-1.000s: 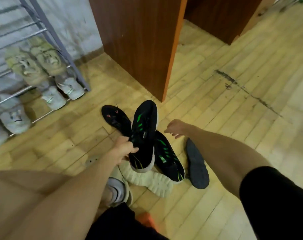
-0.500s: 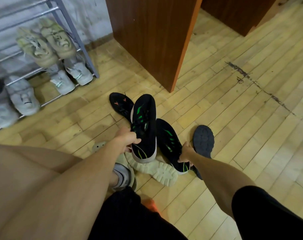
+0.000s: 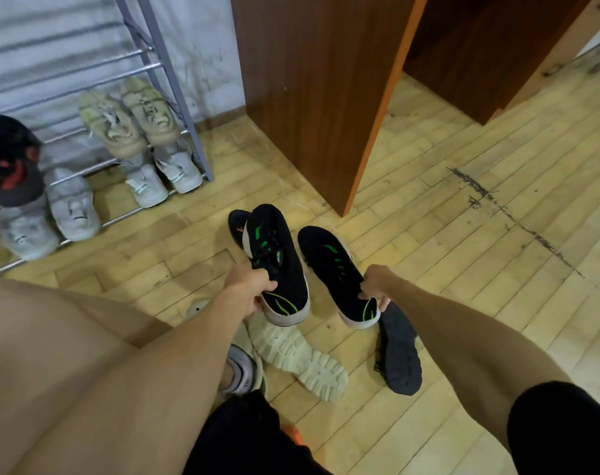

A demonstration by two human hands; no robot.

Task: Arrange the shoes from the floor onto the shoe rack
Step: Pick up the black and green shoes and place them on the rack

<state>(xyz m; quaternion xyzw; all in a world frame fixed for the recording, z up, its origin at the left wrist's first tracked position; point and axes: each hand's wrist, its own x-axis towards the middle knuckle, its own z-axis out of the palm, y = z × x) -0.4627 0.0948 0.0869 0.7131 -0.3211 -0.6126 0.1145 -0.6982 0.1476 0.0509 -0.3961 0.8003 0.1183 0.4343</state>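
Parquet floor point(image 3: 463, 269) is filling most of the frame. A brown wooden cabinet point(image 3: 308, 80) is standing at top centre. A grey metal shoe rack point(image 3: 178, 94) is standing upper left against the wall and carrying a beige pr of sneakers point(image 3: 130, 121), two pale grey prs point(image 3: 161, 173) on the bottom rails, and a black shoe w/ red point(image 3: 10, 159) at the far left edge.

At frame centre, two black sneakers w/ green stripes are sitting side by side, toes pointing toward top of frame. The L hand point(image 3: 247, 289) is gripping the left-side sneaker point(image 3: 278, 265), fingers curled round its collar. The R hand point(image 3: 377, 282) is pinching the right-side sneaker point(image 3: 332, 262) near the heel.

Just below them, a beige shoe point(image 3: 298, 358) and a dark grey shoe point(image 3: 399, 351) are lying sole-up on the floor. A black shoe w/ orange mark point(image 3: 236, 224) is peeking out behind the left-side sneaker.
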